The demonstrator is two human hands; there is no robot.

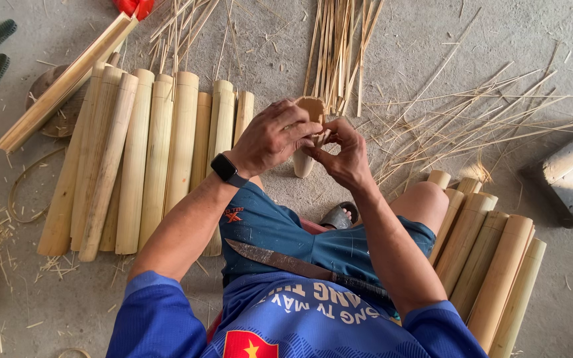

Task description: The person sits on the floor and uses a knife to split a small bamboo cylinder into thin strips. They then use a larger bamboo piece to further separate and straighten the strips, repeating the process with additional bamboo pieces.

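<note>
Both hands grip one short bamboo piece [308, 136]: left hand [273, 136] closed over its top, right hand [343, 154] pinching its side; knife [306, 267] across lap

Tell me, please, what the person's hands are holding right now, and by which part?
Both the left hand and the right hand grip one short split bamboo piece by its upper end; its lower end hangs free.

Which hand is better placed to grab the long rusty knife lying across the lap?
Probably the right hand: the long rusty knife's dark handle end lies under the right forearm, while the left hand grips the short split bamboo piece.
</note>
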